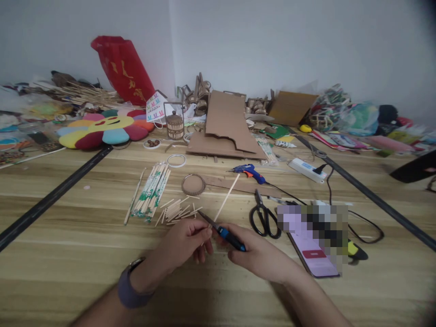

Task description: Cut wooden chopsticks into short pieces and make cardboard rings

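My right hand (pixel 243 250) is wrapped round a knife with a blue and black handle (pixel 233 238); its dark blade points up and to the left. Between the fingers of my left hand (pixel 192 240) is the lower end of a thin wooden stick (pixel 226 198), which slants up to the right and touches or lies very near the blade. Short cut sticks (pixel 173 210) lie in a loose pile just beyond my left hand. Behind them is a round cardboard disc with a ribbed rim (pixel 193 184). Wrapped chopsticks (pixel 152 190) lie to the left of the pile.
Black-handled scissors (pixel 265 218) and a phone (pixel 315 250) lie right of my hands. Farther back are a blue glue gun (pixel 250 172) with its cord, a power strip (pixel 307 170), cardboard sheets (pixel 226 118), a small lidded basket (pixel 175 126) and a flower cushion (pixel 105 129).
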### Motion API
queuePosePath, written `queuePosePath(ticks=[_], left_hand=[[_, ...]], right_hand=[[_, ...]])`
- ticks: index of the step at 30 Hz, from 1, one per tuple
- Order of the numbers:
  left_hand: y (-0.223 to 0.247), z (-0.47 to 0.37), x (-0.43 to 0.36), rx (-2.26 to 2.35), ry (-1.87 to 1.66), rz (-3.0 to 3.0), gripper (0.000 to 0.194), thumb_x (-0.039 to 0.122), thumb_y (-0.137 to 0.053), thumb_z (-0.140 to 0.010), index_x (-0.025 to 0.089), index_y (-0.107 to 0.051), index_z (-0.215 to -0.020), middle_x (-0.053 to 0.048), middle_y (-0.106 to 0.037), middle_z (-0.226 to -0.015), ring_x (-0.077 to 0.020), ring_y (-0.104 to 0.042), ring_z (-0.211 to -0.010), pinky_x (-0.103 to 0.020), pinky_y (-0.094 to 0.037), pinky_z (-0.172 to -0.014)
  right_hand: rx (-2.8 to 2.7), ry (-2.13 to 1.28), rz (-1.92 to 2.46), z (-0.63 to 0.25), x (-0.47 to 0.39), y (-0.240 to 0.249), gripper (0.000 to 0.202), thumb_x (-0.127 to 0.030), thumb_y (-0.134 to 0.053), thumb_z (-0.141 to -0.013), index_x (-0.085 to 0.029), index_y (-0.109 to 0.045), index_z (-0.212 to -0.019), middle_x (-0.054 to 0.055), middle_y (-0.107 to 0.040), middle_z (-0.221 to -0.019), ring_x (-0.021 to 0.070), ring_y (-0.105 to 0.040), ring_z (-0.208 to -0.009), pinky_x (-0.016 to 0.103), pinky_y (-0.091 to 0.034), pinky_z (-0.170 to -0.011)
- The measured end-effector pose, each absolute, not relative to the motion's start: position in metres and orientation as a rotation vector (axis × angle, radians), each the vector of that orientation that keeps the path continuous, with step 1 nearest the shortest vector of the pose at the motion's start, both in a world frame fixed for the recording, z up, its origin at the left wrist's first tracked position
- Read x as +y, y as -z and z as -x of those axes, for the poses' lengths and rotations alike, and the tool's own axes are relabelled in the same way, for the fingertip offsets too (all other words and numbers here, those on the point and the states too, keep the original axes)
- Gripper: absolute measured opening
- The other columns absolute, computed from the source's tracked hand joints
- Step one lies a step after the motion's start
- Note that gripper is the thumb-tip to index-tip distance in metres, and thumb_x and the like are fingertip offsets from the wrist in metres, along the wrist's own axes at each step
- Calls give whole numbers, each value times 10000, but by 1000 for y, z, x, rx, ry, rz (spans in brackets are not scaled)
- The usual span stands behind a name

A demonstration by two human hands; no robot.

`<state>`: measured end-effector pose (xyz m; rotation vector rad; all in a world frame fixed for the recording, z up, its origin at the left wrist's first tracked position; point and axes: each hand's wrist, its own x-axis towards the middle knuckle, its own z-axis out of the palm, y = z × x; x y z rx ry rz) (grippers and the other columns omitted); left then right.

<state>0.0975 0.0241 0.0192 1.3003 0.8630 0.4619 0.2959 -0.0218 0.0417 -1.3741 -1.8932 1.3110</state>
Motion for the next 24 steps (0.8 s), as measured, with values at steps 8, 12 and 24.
queuePosePath(ticks=[8, 12, 24], left_hand=[[-21, -98, 24, 882, -461, -1310, 380, 549, -569, -780, 174, -595, -725, 22, -591, -571, -94, -503, -420, -213, -368, -410], [-22, -97, 25, 887, -460, -1320, 391, 562, -576, -767, 181, -565, -681, 25, -585, -570, -83, -491, -418, -204, -358, -410], [-27, -93, 24, 906, -501, -1441, 260, 412, -483, -880, 179, -587, -834, 18, -623, -650, -71, -452, -436, -191, -312, -416]], right_hand=[[-1918, -1187, 1455, -289, -21, -41, 266, -49, -443, -613, -201, -540, -809, -24, -542, -766, 152, -492, -735, 238, -367, -662], [-1888, -1148, 1443, -284, -23, -39, 278, -52, -448, -651, -198, -577, -849, -4, -601, -800, 171, -538, -764, 253, -391, -693], [-1841, -1205, 1360, -288, -21, -37, 457, -56, -462, -646, -200, -618, -1051, 22, -639, -964, 204, -560, -913, 294, -408, -829]])
